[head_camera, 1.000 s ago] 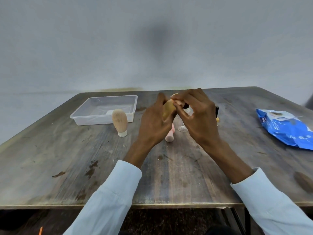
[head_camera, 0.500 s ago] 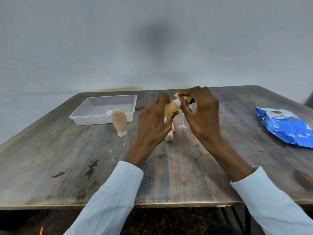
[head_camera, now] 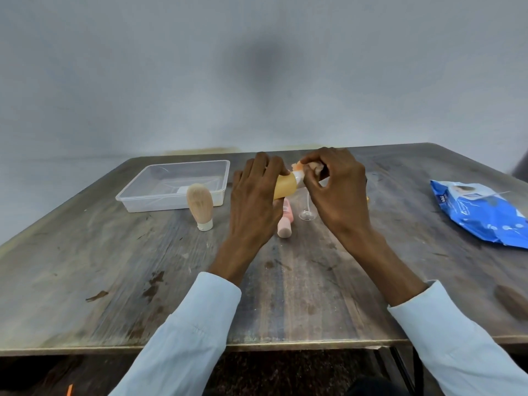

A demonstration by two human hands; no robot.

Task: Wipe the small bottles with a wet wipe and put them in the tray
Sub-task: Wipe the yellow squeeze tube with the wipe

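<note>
Since the earlier frame the yellow bottle (head_camera: pixel 285 186) has tilted flatter. Left hand (head_camera: pixel 255 195) grips its body; right hand (head_camera: pixel 335 190) pinches a wipe (head_camera: pixel 314 166) at its neck. Three bottles counted: one held, one beige bottle (head_camera: pixel 200 205) upright left of the left hand, one pink bottle (head_camera: pixel 285 220) lying beneath. One tray (head_camera: pixel 174 184) beyond.
</note>
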